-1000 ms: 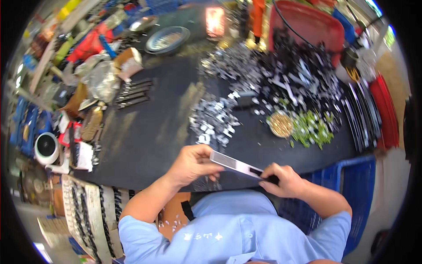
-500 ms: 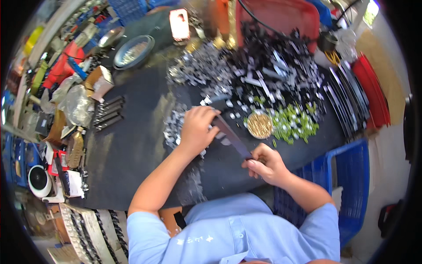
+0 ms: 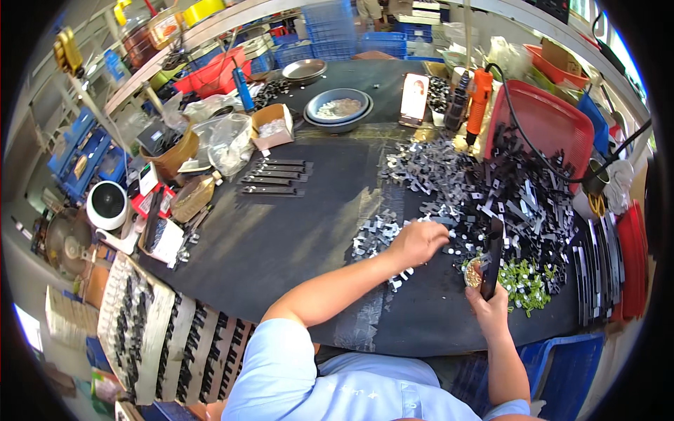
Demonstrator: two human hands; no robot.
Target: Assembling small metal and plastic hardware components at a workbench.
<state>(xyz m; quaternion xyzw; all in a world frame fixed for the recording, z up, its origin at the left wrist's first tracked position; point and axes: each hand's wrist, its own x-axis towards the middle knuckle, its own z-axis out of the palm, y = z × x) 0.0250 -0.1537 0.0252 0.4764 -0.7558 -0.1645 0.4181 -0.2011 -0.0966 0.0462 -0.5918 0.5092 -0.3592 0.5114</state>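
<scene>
the right hand (image 3: 491, 309) grips a black strip (image 3: 493, 258).

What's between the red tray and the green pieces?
A heap of mostly dark strips lies between the red tray and the green pieces, in the head view.

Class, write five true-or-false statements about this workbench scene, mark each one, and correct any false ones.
1. The right hand holds a dark bar. True.
2. The left hand grips the orange tool. False: the orange tool stands at the far side, apart from both hands.
3. Several dark strips lie side by side on the table, left of the left hand. True.
4. The green pieces lie to the left of the left hand. False: they lie to its right, near the right hand.
5. The tub beyond the right hand is red. True.
</scene>
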